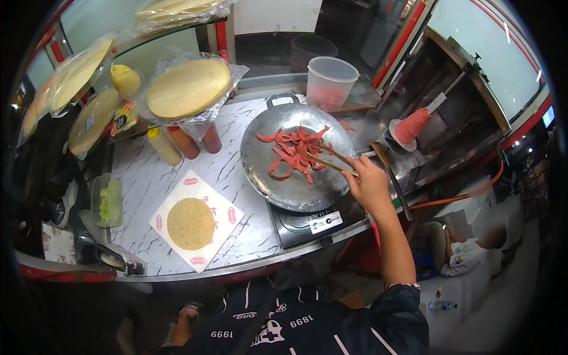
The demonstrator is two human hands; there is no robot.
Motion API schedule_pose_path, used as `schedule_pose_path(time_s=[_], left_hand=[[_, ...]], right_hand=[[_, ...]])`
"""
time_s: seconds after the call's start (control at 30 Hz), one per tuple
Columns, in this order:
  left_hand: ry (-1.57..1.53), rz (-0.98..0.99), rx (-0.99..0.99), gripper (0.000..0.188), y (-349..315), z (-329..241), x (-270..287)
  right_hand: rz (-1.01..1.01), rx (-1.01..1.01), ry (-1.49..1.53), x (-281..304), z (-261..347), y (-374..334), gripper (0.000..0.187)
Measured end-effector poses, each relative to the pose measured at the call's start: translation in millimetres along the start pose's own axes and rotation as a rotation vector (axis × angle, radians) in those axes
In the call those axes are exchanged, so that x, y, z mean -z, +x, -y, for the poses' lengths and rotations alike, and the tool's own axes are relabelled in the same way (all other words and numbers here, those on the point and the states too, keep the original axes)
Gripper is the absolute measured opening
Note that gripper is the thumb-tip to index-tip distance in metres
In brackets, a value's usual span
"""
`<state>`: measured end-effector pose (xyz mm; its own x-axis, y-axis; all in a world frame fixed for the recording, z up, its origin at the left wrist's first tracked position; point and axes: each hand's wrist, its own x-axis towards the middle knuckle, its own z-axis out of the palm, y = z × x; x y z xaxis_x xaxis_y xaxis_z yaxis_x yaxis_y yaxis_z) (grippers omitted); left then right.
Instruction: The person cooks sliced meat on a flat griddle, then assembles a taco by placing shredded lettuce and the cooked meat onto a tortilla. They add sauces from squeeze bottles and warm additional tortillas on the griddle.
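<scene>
At the wok [260, 171], right hand [368, 180] closed on tongs [325, 161] amid red meat strips [291, 155], left of it flatbread [190, 223] on paper [222, 228], lower than it left hand [190, 309], cannot tell its grip

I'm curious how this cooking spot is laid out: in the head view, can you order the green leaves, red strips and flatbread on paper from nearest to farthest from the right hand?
From the right hand:
1. Red strips: just left, inside the wok.
2. Flatbread: farther left, past the wok.
3. Green leaves: farthest left, beyond the flatbread.
</scene>
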<state>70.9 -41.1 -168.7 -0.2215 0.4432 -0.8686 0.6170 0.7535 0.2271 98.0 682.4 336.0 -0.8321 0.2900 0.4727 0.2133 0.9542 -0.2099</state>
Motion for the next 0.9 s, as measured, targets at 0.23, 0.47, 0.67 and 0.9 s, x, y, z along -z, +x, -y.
schedule_pose_path(time_s=[0.23, 0.47, 0.67, 0.9], left_hand=[[-0.061, -0.118, -0.029, 0.072, -5.8, 25.5, -1.7], [0.309, -0.139, -0.066, 0.057, -14.7, 64.4, 36.6], [-0.087, -0.063, 0.091, 0.058, -11.1, 101.5, 32.0], [-0.037, -0.141, -0.009, 0.059, -31.3, 130.9, 6.6]], right_hand=[[0.135, 0.028, 0.146, -10.8, 19.7, -21.5, 0.032], [-0.076, 0.005, 0.04, -34.1, -6.5, -10.2, 0.022], [-0.106, -0.149, -0.013, -5.3, 28.9, -4.0, 0.027], [-0.034, -0.153, 0.121, -45.3, 88.5, -44.6, 0.028]])
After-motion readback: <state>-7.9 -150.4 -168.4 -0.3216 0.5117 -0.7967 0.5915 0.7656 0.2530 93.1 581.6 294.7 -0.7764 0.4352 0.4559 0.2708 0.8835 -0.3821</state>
